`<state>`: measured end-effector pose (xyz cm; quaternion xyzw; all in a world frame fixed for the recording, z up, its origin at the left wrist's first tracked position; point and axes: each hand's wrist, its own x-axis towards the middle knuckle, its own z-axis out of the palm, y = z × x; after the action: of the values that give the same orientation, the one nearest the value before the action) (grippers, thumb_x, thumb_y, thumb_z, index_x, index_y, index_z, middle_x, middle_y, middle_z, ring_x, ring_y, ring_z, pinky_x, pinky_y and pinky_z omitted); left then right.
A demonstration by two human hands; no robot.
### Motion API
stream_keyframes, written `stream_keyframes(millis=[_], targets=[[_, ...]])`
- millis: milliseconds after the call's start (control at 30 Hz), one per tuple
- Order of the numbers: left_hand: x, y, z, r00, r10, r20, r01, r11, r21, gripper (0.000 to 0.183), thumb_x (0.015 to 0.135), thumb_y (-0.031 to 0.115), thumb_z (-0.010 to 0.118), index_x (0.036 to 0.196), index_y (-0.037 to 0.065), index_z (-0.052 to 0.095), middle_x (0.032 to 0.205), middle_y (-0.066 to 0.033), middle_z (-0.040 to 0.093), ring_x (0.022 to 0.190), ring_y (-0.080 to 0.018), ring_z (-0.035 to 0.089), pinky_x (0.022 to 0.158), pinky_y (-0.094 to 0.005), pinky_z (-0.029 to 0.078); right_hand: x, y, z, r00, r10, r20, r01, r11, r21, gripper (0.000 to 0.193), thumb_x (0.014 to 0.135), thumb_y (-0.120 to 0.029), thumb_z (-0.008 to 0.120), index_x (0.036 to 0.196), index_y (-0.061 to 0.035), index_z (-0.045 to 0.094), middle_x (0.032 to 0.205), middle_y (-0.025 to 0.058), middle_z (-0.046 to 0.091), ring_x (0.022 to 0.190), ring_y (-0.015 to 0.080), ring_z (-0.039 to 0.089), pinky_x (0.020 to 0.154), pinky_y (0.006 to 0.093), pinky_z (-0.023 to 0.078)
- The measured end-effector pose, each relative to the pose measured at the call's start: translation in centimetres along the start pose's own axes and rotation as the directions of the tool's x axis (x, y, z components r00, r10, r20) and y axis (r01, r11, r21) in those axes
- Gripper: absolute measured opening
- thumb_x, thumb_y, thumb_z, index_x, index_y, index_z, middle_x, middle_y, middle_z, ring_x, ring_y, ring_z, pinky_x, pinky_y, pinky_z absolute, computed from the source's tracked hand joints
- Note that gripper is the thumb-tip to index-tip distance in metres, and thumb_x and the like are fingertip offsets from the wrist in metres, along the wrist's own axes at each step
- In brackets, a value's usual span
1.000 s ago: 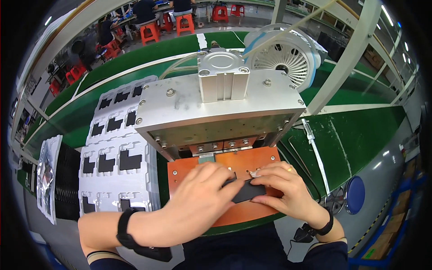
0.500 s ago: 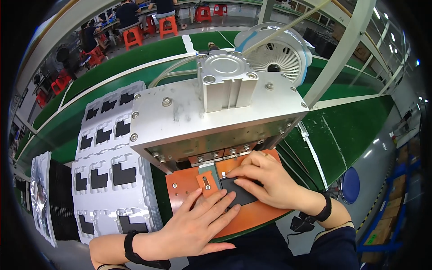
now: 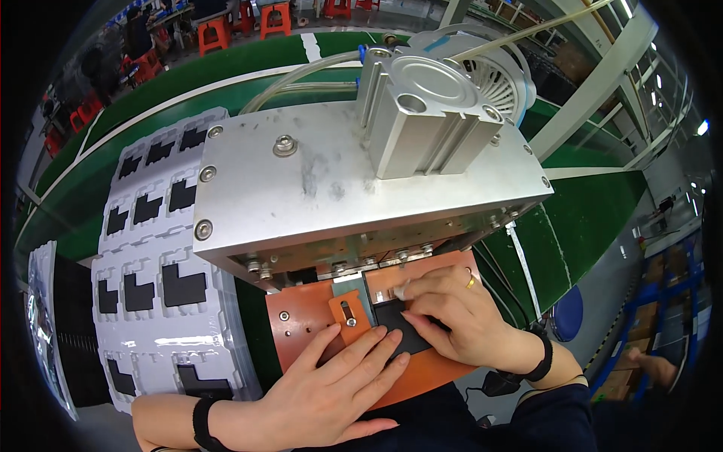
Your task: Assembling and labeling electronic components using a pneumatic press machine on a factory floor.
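A flat black rectangular part (image 3: 402, 327) lies on the orange fixture plate (image 3: 297, 339), under the front of a metal press (image 3: 301, 184). My left hand (image 3: 324, 388) is open and lies flat. Its fingertips rest on the part's left edge and the plate, beside a small slotted orange block (image 3: 349, 313). Curled in from the right, my right hand (image 3: 459, 313) has its fingers closed at the part's far edge, the thumb over the black surface. Small metallic contacts (image 3: 382, 295) show beside these fingertips. What they pinch, if anything, is hidden.
White moulded trays (image 3: 162, 324) holding black L-shaped pieces stand left of the press. A silver cylinder block (image 3: 433, 113) tops it, with air hoses (image 3: 301, 79) behind. A white fan (image 3: 493, 75) stands beyond. A blue stool (image 3: 567, 313) is at right; another person's hand (image 3: 654, 369) shows at far right.
My right fingertips have shifted slightly right from the metallic contacts and curled more. My left hand keeps its place on the part and plate. The view has moved closer to the press.
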<state>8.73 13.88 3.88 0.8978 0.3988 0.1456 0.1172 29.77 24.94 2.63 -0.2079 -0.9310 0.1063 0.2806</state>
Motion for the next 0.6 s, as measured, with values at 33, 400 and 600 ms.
stream_keyframes(millis=[33,400,600], targets=[[0.1,0.1,-0.2,1.000,-0.001,0.000,0.001,1.000,-0.002,0.065,0.084,0.058,0.057,0.128,0.009,0.054,0.135,-0.0121,0.050,0.122,-0.0251,0.048,0.101,-0.0502,0.032,-0.3,0.2,0.1,1.000,-0.023,0.010,0.022,0.996,0.090,0.023,0.076,-0.009,0.066,0.098,-0.0055,0.061,0.107,0.0053,0.061,0.094,0.0224,0.056,0.072,0.0325,0.045],[0.5,0.6,-0.7,1.000,-0.024,0.011,0.024,0.999,0.042,0.065,0.083,0.058,0.059,0.124,0.008,0.057,0.131,-0.0126,0.052,0.120,-0.0267,0.049,0.102,-0.0498,0.031,0.8,-0.8,-0.5,0.994,-0.028,0.106,0.048,0.979,-0.197,0.034,0.072,-0.008,0.062,0.106,-0.0081,0.060,0.113,0.0051,0.060,0.102,0.0211,0.055,0.080,0.0352,0.043],[0.1,0.3,0.0,1.000,-0.011,-0.023,0.011,1.000,0.003,0.065,0.082,0.057,0.061,0.125,0.008,0.056,0.132,-0.0129,0.052,0.120,-0.0273,0.049,0.101,-0.0496,0.032,0.3,-0.5,-0.4,1.000,0.019,0.004,-0.019,0.987,-0.159,0.034,0.071,-0.008,0.066,0.104,-0.0106,0.064,0.112,0.0054,0.057,0.095,0.0247,0.053,0.077,0.0342,0.043]])
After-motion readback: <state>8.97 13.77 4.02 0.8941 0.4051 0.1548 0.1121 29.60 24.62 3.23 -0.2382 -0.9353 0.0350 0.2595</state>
